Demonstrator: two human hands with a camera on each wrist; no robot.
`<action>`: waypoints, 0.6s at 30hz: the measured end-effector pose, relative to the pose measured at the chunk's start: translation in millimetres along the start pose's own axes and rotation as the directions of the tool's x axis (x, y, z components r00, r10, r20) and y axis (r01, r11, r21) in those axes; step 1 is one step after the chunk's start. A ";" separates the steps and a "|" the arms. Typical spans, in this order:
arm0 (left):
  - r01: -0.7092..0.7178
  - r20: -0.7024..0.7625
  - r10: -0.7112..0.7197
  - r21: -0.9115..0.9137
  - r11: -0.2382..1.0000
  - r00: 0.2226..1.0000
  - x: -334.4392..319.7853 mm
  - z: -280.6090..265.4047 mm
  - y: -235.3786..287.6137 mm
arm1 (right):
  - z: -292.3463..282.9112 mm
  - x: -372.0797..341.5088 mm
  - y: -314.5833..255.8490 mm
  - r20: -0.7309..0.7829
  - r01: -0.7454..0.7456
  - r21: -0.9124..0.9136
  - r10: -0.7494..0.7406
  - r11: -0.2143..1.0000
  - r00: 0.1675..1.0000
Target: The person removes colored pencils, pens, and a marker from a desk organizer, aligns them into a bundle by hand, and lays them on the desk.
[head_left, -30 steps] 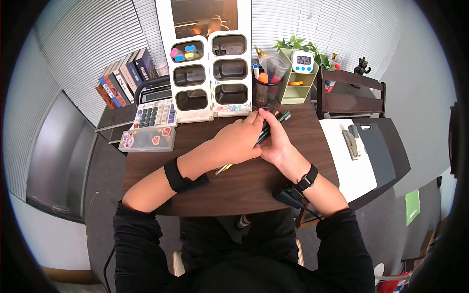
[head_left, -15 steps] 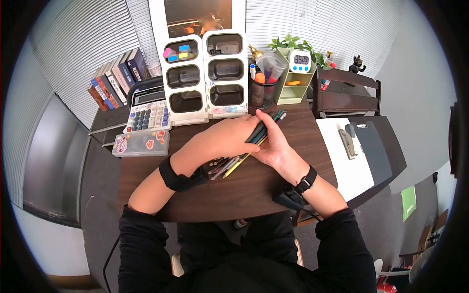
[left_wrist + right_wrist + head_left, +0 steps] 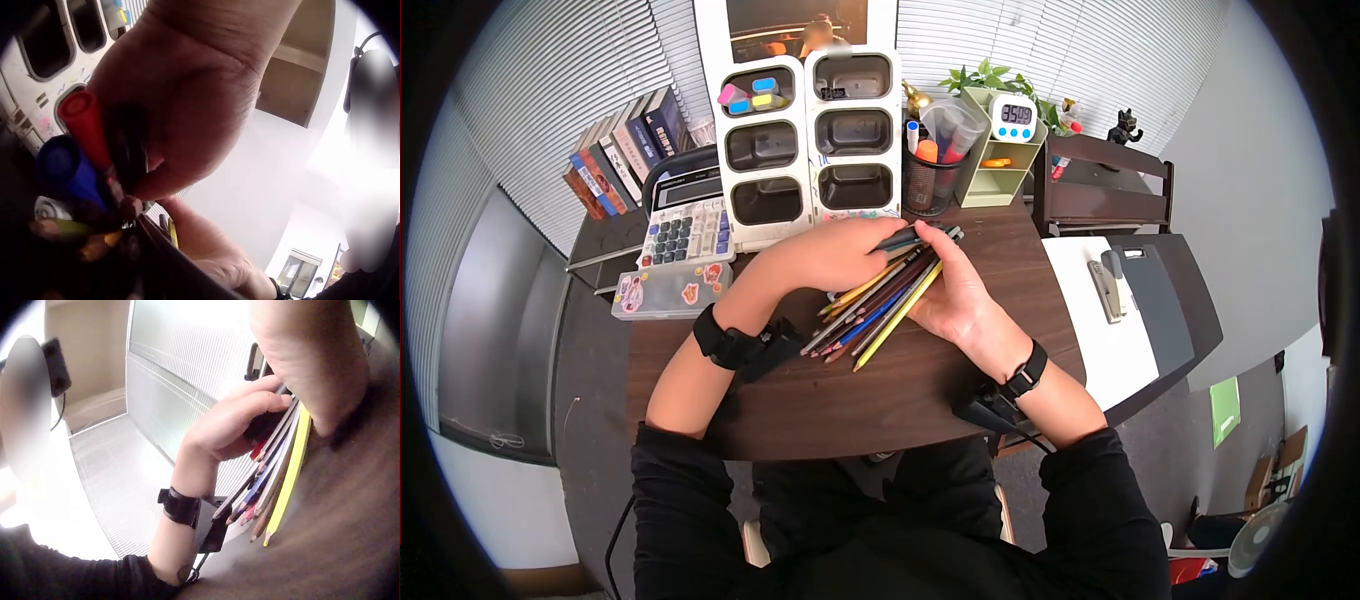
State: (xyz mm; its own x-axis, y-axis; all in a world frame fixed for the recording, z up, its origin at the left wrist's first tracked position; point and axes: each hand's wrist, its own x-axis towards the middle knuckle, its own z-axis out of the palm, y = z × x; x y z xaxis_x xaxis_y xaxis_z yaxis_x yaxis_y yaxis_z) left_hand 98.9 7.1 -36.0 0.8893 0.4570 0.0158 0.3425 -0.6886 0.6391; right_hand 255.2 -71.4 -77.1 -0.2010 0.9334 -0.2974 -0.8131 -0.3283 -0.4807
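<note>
A bundle of colored pencils [image 3: 885,310] fans out low over the desk, sharpened tips toward the person, with a yellow pencil [image 3: 289,478] along its outer side. My right hand [image 3: 952,298] holds it near the far end, thumb across the top. From the other side my left hand [image 3: 835,252] curls over the bundle's far end and grips dark pens [image 3: 897,240]. The left wrist view shows a red cap [image 3: 84,119] and a blue cap [image 3: 62,165] close beside the left hand, near pencil tips. The left fingertips are partly hidden.
Behind the hands stands a white organizer [image 3: 808,150] with highlighters in one bin. A mesh pen cup [image 3: 930,185] and a green shelf with a timer [image 3: 1012,117] are right of it. Left are a calculator [image 3: 685,235] and a pencil case [image 3: 672,292]; a stapler [image 3: 1110,290] lies right.
The left hand has moved left and the wrists have drawn apart. Pencils mostly hidden under the left hand at first now show spread out. The right hand has stayed nearly in place.
</note>
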 end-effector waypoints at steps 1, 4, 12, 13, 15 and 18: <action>0.066 0.043 -0.065 -0.028 0.997 0.997 0.2 0.2 10.5 | -3.5 2.4 -0.1 -0.021 0.006 0.007 -0.006 1.000 1.000; 0.060 0.010 -0.062 0.125 0.990 0.998 -1.8 15.8 22.4 | -4.1 -0.1 -4.1 -0.047 -0.012 0.008 0.012 1.000 0.999; 0.078 0.051 -0.091 0.218 0.973 0.995 -3.5 19.7 24.7 | 2.4 -3.9 -1.5 -0.074 0.009 0.022 -0.007 1.000 0.997; 0.078 0.050 -0.091 0.220 0.972 0.995 -4.1 22.2 27.1 | -0.5 -2.2 -0.7 -0.056 0.001 0.017 -0.001 1.000 0.998; 0.141 -0.011 -0.144 0.287 0.948 0.990 -5.7 28.3 32.4 | -0.7 -2.1 -0.9 -0.036 -0.007 0.010 0.007 1.000 0.999; 0.156 -0.018 -0.157 0.272 0.950 0.987 -5.3 28.2 37.2 | 2.7 -3.9 -2.3 -0.068 -0.035 0.014 0.036 0.999 0.997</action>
State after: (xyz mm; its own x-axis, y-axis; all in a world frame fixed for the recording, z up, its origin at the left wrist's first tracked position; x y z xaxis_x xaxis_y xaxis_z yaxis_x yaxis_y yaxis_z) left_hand 115.5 -36.8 -33.9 0.8191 0.5692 -0.0710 0.5461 -0.7361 0.3998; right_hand 256.3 -73.9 -72.6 -0.1929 0.9089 -0.3698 -0.8131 -0.3590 -0.4583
